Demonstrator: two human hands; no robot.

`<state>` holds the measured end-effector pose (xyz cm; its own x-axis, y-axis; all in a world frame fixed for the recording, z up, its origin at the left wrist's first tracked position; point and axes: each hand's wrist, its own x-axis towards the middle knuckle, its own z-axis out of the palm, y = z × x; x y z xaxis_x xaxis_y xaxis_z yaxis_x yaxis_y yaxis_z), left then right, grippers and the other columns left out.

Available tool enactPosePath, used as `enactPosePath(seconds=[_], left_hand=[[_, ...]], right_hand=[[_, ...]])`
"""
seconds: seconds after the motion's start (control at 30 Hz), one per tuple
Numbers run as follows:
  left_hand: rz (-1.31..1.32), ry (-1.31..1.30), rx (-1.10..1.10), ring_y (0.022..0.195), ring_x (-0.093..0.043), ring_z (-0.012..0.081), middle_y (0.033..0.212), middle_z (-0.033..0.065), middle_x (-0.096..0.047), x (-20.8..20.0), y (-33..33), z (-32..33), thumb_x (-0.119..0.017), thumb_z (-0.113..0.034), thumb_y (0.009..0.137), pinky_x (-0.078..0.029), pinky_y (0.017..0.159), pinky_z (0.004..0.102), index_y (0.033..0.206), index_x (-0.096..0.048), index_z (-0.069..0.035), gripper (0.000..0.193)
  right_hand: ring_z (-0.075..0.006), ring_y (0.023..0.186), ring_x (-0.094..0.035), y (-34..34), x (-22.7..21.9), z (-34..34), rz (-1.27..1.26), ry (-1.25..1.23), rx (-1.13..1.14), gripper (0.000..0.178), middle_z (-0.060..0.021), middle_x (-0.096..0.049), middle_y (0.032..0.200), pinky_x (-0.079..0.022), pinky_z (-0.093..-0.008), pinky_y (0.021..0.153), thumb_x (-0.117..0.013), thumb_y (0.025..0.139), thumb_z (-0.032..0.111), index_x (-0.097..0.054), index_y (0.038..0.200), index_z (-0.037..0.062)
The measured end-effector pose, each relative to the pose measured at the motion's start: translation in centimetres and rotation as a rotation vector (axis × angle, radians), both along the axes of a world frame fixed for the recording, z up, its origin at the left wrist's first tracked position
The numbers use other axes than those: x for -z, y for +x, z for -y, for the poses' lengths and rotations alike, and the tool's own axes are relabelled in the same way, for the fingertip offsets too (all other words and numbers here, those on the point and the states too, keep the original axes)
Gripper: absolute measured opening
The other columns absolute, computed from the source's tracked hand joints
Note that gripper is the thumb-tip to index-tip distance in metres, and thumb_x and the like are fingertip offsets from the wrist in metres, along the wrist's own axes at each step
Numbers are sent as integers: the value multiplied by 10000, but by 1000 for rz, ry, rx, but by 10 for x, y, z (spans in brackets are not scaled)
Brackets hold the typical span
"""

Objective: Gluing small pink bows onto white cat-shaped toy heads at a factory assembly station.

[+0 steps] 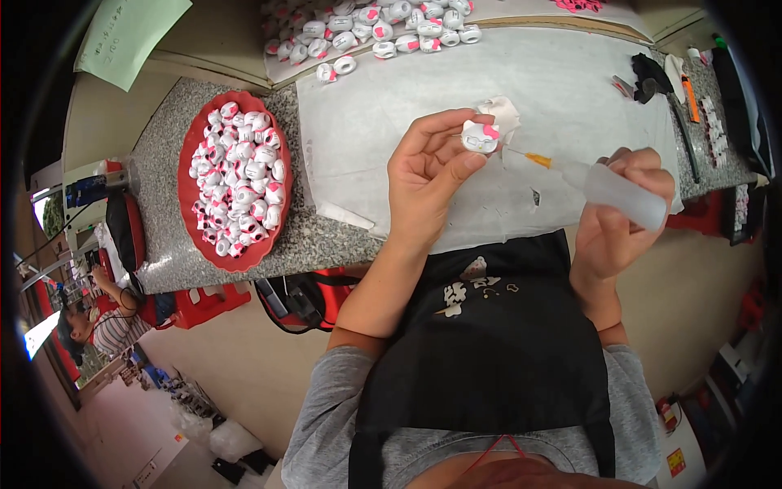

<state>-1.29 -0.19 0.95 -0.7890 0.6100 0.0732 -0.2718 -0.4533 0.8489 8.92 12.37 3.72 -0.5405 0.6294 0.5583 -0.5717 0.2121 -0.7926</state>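
While pinching white cat-head piece (pixel 481 137) in left grip (pixel 428 173) above papered granite surface (pixel 159 179), clasping translucent orange-tipped bottle (pixel 626 198) in right grip (pixel 623 213). Got white wad (pixel 505 114) just beyond piece, similar pieces (pixel 358 31) piled at far side, black bundle (pixel 650 80) and orange tool (pixel 691 99) far right. At left, see red scalloped tray (pixel 244 262) heaped with more such pieces (pixel 240 171).

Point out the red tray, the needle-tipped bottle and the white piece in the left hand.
Red tray (pixel 235 264), head view: lower rim.
Bottle (pixel 626 198), head view: body.
White piece (pixel 477 142), head view: visible front.
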Motion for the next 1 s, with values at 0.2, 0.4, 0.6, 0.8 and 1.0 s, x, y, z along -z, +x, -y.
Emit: enactPosePath(seconds=[0.2, 0.4, 0.6, 0.8, 1.0], left_hand=[[5, 4, -6, 866, -523, 194, 978, 160, -506, 0, 1, 3, -555, 14, 695, -431, 779, 325, 1002, -415, 23, 338], [-1, 4, 23, 871, -523, 201, 977, 161, -506, -1, 1, 4, -549, 34, 689, -428, 780, 321, 997, -416, 27, 335], [1, -10, 31, 853, -532, 214, 974, 164, -510, 1, 2, 3, -550, 39, 683, -427, 766, 305, 1001, -416, 30, 345], [19, -2, 41, 868, -525, 196, 975, 162, -510, 1, 1, 2, -553, 23, 691, -429, 775, 320, 1006, -418, 24, 342], [62, 24, 69, 875, -520, 187, 981, 159, -509, 0, 2, 3, -554, 7, 698, -431, 775, 321, 1013, -417, 20, 344]], right_hand=[[-130, 618, -489, -1, 0, 7, 58, 234, 22, 409, -66, -452, 811, -414, -250, 582, -738, 542, 148, -467, 834, 54], [-128, 585, -496, -3, -1, 10, 20, 247, -36, 408, -68, -452, 801, -439, -232, 536, -740, 531, 98, -473, 835, 50], [-128, 583, -499, -2, 1, 9, 26, 267, -51, 419, -70, -451, 798, -446, -231, 535, -743, 521, 85, -476, 843, 49], [-119, 564, -483, -2, -2, 7, 28, 289, -78, 423, -66, -449, 790, -424, -212, 502, -737, 516, 47, -475, 848, 48], [-114, 550, -467, -2, -3, 7, 2, 306, -41, 423, -67, -446, 783, -412, -205, 484, -739, 510, 41, -472, 839, 45]])
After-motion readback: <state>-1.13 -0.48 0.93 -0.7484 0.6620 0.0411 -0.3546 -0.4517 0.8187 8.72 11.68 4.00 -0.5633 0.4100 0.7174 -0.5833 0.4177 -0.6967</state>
